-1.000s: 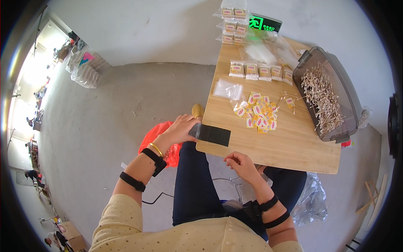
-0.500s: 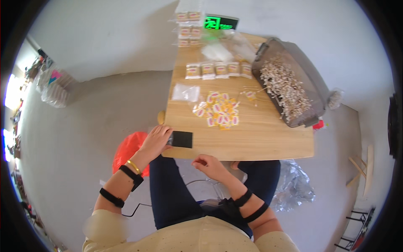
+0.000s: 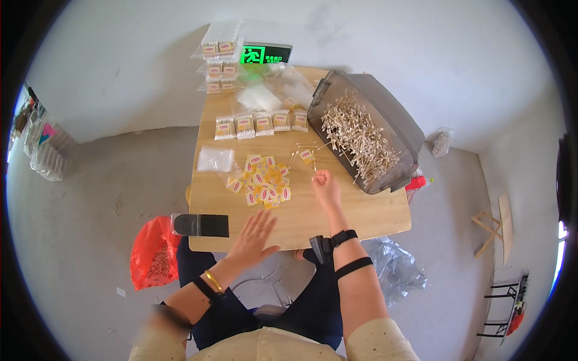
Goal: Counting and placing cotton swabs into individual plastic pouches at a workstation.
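Note:
My right hand (image 3: 324, 185) is closed in a fist over the middle of the wooden table (image 3: 361, 213), with a thin cotton swab (image 3: 313, 163) sticking up from it. It sits just right of a pile of small yellow packets (image 3: 263, 182) and left of a grey bin full of cotton swabs (image 3: 361, 135). My left hand (image 3: 254, 236) lies flat near the table's front edge, fingers spread and holding nothing. A black rectangular object (image 3: 201, 225) lies apart from it at the front left corner.
A row of small filled bags (image 3: 259, 124) and an empty clear bag (image 3: 215, 159) lie further back. Stacked clear bags (image 3: 220, 66) and a green lit sign (image 3: 265, 54) stand at the far end. A red bag (image 3: 153, 256) sits on the floor at left.
My left hand has let go of the black object and moved right, fingers spread. My right hand has gone from the front edge forward to the swabs and closed.

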Demonstrator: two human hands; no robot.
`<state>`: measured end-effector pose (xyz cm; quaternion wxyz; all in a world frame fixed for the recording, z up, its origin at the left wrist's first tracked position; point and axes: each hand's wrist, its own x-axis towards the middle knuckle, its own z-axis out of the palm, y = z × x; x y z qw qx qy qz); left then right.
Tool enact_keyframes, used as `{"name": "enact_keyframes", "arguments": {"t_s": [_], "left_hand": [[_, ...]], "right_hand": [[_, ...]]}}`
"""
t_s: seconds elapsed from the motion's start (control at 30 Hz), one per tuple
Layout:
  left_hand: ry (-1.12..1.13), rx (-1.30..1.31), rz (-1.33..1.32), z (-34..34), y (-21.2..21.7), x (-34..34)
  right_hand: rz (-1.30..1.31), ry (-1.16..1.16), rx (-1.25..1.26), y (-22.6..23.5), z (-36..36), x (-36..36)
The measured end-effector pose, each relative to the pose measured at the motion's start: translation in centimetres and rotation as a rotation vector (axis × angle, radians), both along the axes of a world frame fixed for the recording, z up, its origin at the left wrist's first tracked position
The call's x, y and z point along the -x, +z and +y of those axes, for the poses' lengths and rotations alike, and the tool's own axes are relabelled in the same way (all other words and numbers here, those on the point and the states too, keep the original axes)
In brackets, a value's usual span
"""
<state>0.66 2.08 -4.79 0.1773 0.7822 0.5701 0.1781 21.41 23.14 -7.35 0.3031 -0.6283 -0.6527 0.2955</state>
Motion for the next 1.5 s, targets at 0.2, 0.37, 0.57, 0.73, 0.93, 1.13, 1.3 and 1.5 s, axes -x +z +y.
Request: {"name": "enact_keyframes", "arguments": {"t_s": [0.2,0.37,0.57,0.73,0.93,1.13,1.3,1.5], "left_hand": [[-0.052,-0.099,0.313,6.4,-0.4,-3.0],[0.076,-0.032,0.473,8.1,-3.1,-0.7],[0.1,-0.021,0.357,8.9,-3.2,1.1],[0.104,-0.081,0.288,9.4,-3.3,0.5],[0.057,-0.071,0.348,10.7,-2.5,-1.5],[0.208,-0.079,0.273,10.6,-2.8,0.1],[0.166,-0.078,0.233,10.1,-2.7,0.2],[0.167,-0.096,0.195,10.1,-2.5,0.3]], "right_hand": [[-0.484,0.22,-0.258,1.1,3.3,2.0],[-0.688,0.357,-0.37,-0.4,1.4,2.3],[-0.569,0.522,-0.432,-1.2,-6.3,4.2],[-0.289,0.473,-0.254,2.0,-3.3,5.6],[-0.468,0.485,-0.502,0.2,3.3,3.4],[-0.442,0.326,-0.466,0.1,1.9,1.1],[-0.565,-0.015,-0.203,1.7,3.1,2.3],[-0.442,0.002,-0.185,-1.0,2.6,3.3]]}}
